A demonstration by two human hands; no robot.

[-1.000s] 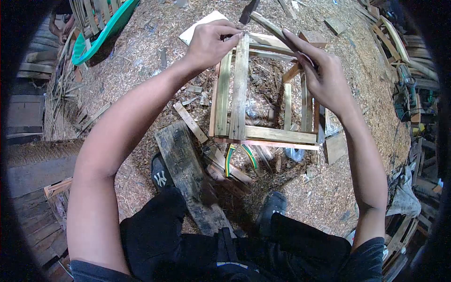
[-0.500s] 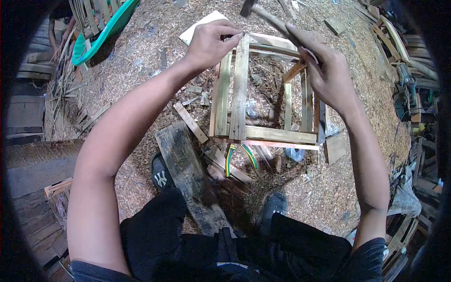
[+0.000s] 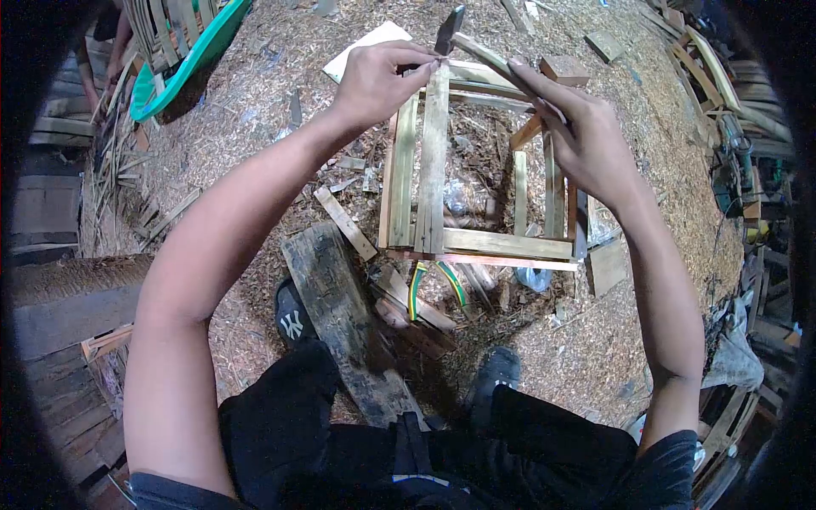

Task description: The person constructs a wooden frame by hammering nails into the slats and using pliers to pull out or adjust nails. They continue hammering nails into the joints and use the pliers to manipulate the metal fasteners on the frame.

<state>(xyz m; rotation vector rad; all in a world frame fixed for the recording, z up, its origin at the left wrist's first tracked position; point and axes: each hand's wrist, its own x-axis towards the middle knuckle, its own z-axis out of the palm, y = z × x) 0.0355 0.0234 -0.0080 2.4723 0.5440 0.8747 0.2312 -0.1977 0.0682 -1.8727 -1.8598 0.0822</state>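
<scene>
as my right hand [image 3: 585, 127] clasped the likely head-heavy hammer [image 3: 484, 55], best held low, my left [image 3: 380, 81], slat [image 3: 435, 161] beneath, pinched something indistinct.

A woodworking workshop is indicated: wood chips [image 3: 263, 93] are strewn beneath the gripped hammer [image 3: 483, 52], offcuts [image 3: 344, 223] scattered nearby, and boards [image 3: 75, 398] stacked well to its left.

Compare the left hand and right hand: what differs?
The left hand pinches at the upper end of the wooden frame, contents too small to tell; the right hand grips the hammer handle. The left hand is close to the hammer head; the right hand sits farther back. Both are bare.
</scene>
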